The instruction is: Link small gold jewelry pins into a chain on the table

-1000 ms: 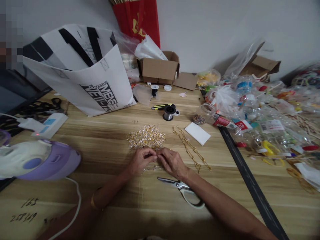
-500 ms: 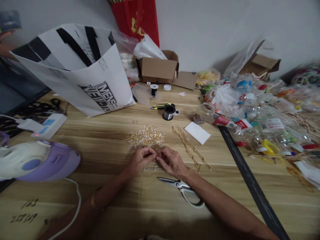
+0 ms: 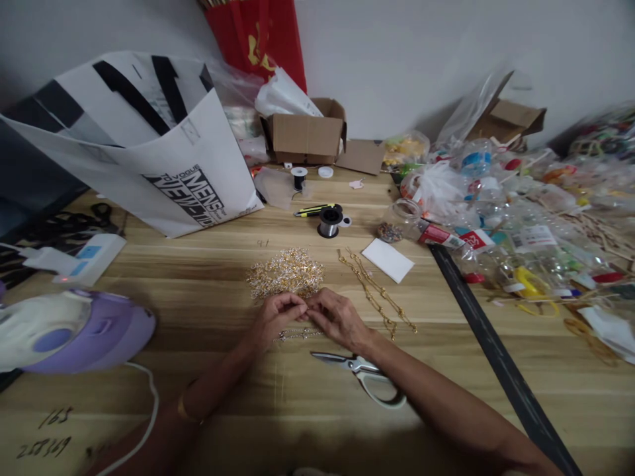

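Observation:
My left hand (image 3: pixel 278 318) and my right hand (image 3: pixel 340 317) meet fingertip to fingertip over the table, both closed in a pinch. What sits between the fingertips is too small to make out. Just below them a silver beaded chain (image 3: pixel 300 334) runs from one hand toward the other, its ends partly hidden. Right behind the hands lies a heap of gold and silver beaded chain (image 3: pixel 285 272). Scissors (image 3: pixel 370 377) with pale handles rest near my right wrist, blades pointing left. A gold beaded chain (image 3: pixel 374 291) is laid out to the right.
Behind the heap are a wire spool (image 3: pixel 329 221), a yellow-black utility knife (image 3: pixel 312 210), white paper (image 3: pixel 387 260) and a jar of beads (image 3: pixel 397 221). A white bag (image 3: pixel 198 165) and a purple-white appliance (image 3: pixel 84 330) stand left. Plastic bottles (image 3: pixel 506 218) crowd the right.
The whole view has shifted slightly, so most things sit a little further left. Both hands keep their pinch, almost unmoved.

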### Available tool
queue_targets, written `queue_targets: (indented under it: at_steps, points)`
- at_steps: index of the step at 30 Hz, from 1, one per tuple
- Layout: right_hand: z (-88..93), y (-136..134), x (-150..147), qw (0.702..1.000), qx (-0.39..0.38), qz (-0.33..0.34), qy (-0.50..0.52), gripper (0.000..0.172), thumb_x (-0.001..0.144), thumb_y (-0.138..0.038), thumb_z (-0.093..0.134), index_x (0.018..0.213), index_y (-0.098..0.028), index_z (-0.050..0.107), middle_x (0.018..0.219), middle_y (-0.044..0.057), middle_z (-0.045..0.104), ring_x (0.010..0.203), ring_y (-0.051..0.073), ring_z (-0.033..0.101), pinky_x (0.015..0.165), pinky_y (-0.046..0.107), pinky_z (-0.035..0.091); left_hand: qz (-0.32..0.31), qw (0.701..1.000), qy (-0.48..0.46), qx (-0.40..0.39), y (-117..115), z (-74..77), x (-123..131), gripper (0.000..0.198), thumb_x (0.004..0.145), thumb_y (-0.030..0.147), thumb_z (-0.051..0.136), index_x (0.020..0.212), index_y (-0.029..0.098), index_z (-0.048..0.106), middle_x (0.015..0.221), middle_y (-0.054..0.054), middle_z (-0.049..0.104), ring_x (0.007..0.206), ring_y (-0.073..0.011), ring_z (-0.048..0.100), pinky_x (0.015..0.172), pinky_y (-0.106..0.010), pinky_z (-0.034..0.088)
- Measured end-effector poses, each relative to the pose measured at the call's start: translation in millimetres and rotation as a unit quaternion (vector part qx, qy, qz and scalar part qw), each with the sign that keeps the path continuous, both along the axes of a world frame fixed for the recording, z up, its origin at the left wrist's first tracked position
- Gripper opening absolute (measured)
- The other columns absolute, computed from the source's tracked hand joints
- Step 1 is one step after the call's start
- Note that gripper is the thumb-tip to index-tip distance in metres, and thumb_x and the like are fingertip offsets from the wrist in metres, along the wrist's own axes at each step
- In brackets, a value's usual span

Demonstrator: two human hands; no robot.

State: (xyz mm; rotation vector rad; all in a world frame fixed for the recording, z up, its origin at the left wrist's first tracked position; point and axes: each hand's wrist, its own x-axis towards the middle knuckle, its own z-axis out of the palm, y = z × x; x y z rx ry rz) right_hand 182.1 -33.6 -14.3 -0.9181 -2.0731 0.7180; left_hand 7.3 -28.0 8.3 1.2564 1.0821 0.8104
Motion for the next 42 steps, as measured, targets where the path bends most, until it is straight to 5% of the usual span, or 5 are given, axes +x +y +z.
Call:
queue_targets:
  at_steps: [22,31,42]
  points:
    - [8.8,-0.2,-0.3,0.996,-0.086,-0.013,0.03,0.015,0.087,-0.023,0.05,0.077,-0.016,0.058,0.071,0.002,0.058,0.064,0.012,0.051,0.058,0.023,0.039,0.018,0.999,0.021,0.045,-0.2,-20.3,-2.6,0.015,0.073,0.028,0.064,0.07,0.013,0.064,0.065,-0.002,0.067,0.064,-0.0133,0.062,0.062,-0.023,0.05]
    - [7.5,0.6,1.4,0.991,-0.126,-0.01,0.037,0.015,0.086,-0.023,0.052,0.078,-0.014,0.06,0.069,0.001,0.056,0.061,0.011,0.048,0.055,0.021,0.036,0.006,0.999,0.016,0.045,0.1,-16.2,-3.3,0.01,0.069,0.022,0.066,0.072,0.013,0.064,0.067,-0.003,0.068,0.065,-0.0139,0.063,0.064,-0.023,0.051]
    - [9.4,2.6,2.6,0.992,-0.12,0.014,0.03,0.015,0.088,-0.021,0.048,0.079,-0.015,0.059,0.073,0.002,0.058,0.065,0.012,0.051,0.059,0.022,0.038,0.019,0.957,0.149,0.249,-4.4,-14.1,-0.3,0.009,0.075,0.016,0.056,0.067,0.015,0.06,0.067,-0.002,0.062,0.064,-0.013,0.058,0.061,-0.023,0.046]
